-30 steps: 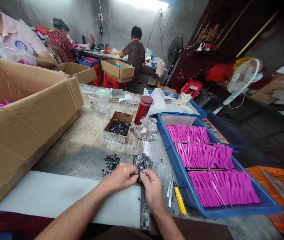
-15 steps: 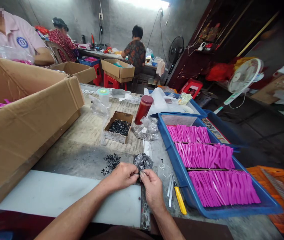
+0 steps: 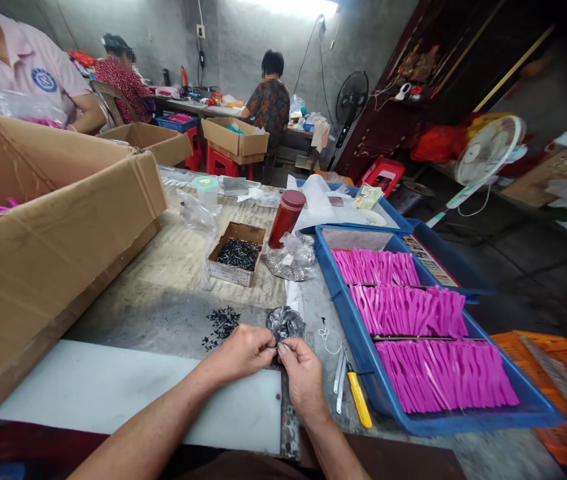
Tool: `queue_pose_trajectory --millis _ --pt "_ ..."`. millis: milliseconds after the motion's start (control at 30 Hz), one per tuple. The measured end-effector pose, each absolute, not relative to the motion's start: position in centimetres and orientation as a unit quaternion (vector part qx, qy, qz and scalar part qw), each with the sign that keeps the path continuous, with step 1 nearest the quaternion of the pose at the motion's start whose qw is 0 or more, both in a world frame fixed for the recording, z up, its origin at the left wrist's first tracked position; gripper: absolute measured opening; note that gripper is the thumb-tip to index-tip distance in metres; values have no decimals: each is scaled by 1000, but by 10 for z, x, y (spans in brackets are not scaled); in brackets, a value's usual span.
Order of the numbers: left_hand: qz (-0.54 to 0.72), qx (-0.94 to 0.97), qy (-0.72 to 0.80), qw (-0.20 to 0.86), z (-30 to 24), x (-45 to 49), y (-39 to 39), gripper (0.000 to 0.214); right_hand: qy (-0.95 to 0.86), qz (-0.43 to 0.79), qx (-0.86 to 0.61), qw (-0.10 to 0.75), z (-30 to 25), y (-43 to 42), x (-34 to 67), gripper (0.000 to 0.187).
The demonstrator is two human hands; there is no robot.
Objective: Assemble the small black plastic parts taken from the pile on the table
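A small black plastic bag (image 3: 287,323), bunched up and shiny, rests on the table just beyond my fingertips. My left hand (image 3: 250,348) and my right hand (image 3: 304,375) meet at its near end, thumbs and forefingers pinching the gathered plastic. What exactly lies between the fingertips is mostly hidden. Left of the bag, small black pieces (image 3: 223,325) are spread in a loose heap. On the right, a thin white cord (image 3: 332,341), two slim metal tools (image 3: 340,383) and a yellow-handled tool (image 3: 359,400) lie near my right hand.
A blue crate (image 3: 393,417) of pink strips stands at the right, a large cardboard box (image 3: 63,267) at the left. Farther back are a small box (image 3: 233,273) of dark pins, a red-brown canister (image 3: 288,217) and a clear bag (image 3: 296,257). Three people sit beyond.
My right hand has shifted very slightly left, still pinching beside my left hand. The bag stays in place. The pink-shirted person's arm at the left has moved.
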State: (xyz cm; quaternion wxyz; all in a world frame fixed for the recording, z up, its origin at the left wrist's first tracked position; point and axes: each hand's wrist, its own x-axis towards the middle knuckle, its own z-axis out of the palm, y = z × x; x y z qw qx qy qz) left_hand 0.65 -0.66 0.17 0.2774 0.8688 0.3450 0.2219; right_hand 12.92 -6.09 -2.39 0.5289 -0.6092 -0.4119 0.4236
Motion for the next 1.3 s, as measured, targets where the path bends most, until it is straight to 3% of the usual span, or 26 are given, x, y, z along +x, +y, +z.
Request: queue_pose_trajectory --millis 1300 --pt "198 883 348 244 3 5 -8 12 -443 407 -615 510 -22 -63 129 13"
